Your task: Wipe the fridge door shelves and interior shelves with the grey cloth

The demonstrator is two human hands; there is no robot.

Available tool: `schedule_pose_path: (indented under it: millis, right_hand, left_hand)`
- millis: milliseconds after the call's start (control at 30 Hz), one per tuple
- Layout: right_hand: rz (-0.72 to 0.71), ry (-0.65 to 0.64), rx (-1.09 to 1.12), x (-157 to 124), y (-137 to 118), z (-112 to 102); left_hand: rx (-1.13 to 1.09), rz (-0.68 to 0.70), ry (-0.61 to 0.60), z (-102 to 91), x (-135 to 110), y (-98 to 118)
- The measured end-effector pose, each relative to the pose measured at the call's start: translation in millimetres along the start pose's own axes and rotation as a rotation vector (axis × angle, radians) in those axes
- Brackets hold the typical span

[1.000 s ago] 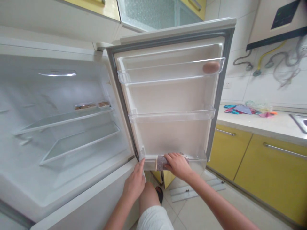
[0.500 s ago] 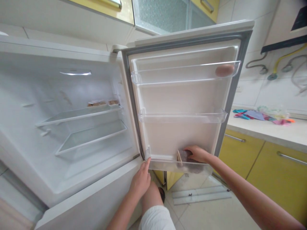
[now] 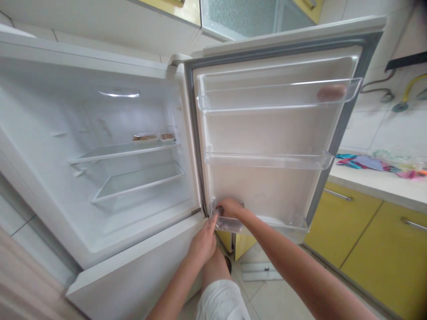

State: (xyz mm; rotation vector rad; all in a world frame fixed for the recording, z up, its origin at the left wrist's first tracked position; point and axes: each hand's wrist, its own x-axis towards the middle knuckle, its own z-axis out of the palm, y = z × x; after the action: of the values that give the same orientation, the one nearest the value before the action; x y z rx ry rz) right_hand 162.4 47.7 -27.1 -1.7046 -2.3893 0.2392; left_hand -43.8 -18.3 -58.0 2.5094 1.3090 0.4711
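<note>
The fridge's open door (image 3: 267, 133) carries clear plastic door shelves. At the hinge-side end of the lowest door shelf (image 3: 287, 231), my left hand (image 3: 204, 240) is closed, its fingers pressed to the corner and the index finger reaching up. My right hand (image 3: 231, 208) reaches into that shelf from the right and is closed around a dark package (image 3: 229, 225) that looks wrapped in clear plastic. Most of the package is hidden by the hand and shows blurred through the shelf front. Both hands are close together, nearly touching.
Small food trays (image 3: 146, 138) sit on the upper glass shelf (image 3: 123, 152) inside the fridge. A reddish-brown oval item (image 3: 331, 92) lies in the top door shelf. Coloured cloths (image 3: 367, 162) and plastic lie on the counter (image 3: 400, 186) above yellow cabinets (image 3: 360, 222).
My right hand has moved left along the lowest door shelf with the dark package, up to the hinge side. My left hand stays at the shelf's corner. The view has shifted slightly.
</note>
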Motion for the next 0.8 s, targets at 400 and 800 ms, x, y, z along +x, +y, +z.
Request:
schedule_pose_path:
  millis: [400, 800]
  right_hand:
    - [-0.018, -0.087, 0.168, -65.5, 43.4, -17.3]
    - [0.086, -0.12, 0.111, -161.8, 113.9, -47.5]
  left_hand:
    - [0.141, -0.092, -0.04, -10.2, -4.1, 9.1]
    - [0.11, -0.089, -0.038, -9.6, 0.6, 7.6]
